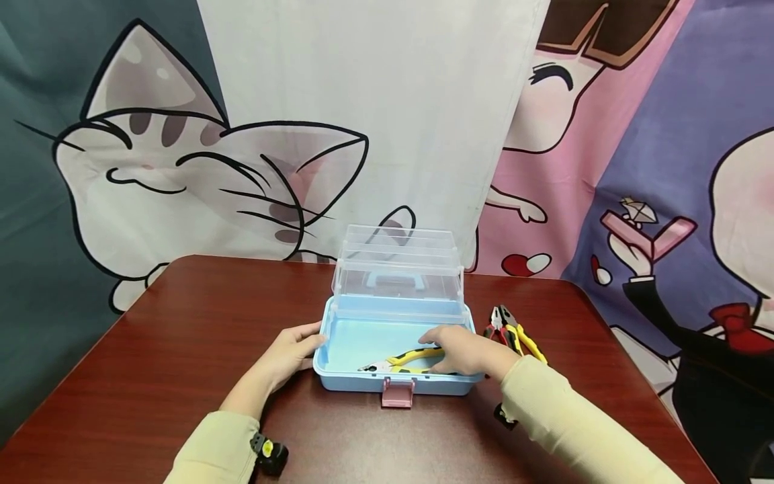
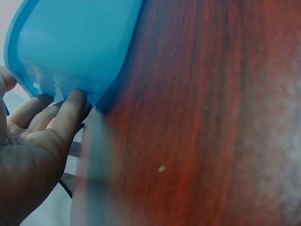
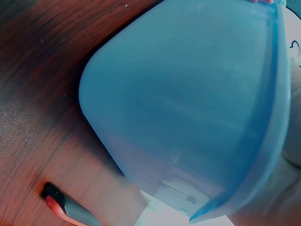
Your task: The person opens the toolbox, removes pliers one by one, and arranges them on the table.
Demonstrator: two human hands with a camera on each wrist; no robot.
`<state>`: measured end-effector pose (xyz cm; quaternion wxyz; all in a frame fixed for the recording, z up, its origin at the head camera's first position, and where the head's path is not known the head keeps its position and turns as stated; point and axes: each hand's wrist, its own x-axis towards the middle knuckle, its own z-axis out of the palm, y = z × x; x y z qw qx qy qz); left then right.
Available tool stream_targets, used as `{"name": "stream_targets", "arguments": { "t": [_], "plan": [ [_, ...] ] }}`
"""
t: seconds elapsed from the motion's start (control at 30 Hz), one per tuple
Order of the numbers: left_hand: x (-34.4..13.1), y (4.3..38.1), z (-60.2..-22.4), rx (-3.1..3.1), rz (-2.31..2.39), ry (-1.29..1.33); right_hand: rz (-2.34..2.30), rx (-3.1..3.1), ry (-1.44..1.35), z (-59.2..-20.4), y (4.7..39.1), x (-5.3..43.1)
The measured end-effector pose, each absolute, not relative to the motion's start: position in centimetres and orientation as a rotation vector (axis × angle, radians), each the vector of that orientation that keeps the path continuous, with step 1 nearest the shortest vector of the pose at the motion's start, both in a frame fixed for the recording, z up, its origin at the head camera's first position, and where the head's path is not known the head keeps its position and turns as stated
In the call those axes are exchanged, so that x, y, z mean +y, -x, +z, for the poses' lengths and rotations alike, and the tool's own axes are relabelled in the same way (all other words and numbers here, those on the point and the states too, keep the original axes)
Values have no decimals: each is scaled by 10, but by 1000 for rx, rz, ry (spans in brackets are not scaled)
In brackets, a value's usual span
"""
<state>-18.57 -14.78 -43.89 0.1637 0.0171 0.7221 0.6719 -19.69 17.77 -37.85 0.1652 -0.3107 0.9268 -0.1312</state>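
A light blue toolbox (image 1: 357, 382) with its clear lid (image 1: 399, 259) raised stands on the table. My left hand (image 1: 296, 349) holds the box's left end, thumb at the rim and fingertips against the outer wall; the left wrist view shows these fingers (image 2: 68, 113) under the rim. Inside the box lies a pair of pliers (image 1: 387, 364) with yellow and black handles, its jaws pointing left. My right hand (image 1: 464, 351) reaches over the front right rim and grips the handle ends, which it partly hides. In the right wrist view the box wall (image 3: 178, 94) covers most of this hand.
Right of the box lie pliers with red and black handles (image 1: 496, 323) and another pair with yellow handles (image 1: 529, 341), partly behind my right forearm. A pink latch (image 1: 397, 393) hangs at the box's front. A printed cloth (image 1: 423, 134) hangs behind the table (image 1: 181, 349).
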Motion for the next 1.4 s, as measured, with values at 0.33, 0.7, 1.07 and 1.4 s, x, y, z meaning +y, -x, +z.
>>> {"name": "stream_targets", "arguments": {
  "t": [0.33, 0.7, 1.07, 1.4],
  "plan": [
    [-149, 183, -438, 2042, 1919, -82, -323, 2610, 858, -383, 197, 169],
    [-148, 183, -438, 2041, 1931, -85, -236, 2646, 922, -389, 199, 164],
    [-149, 183, -436, 2053, 1919, -86, -226, 2692, 886, -395, 201, 163],
    [-149, 183, -435, 2052, 1916, -86, -128, 2734, 881, -399, 204, 160]
  ]
}}
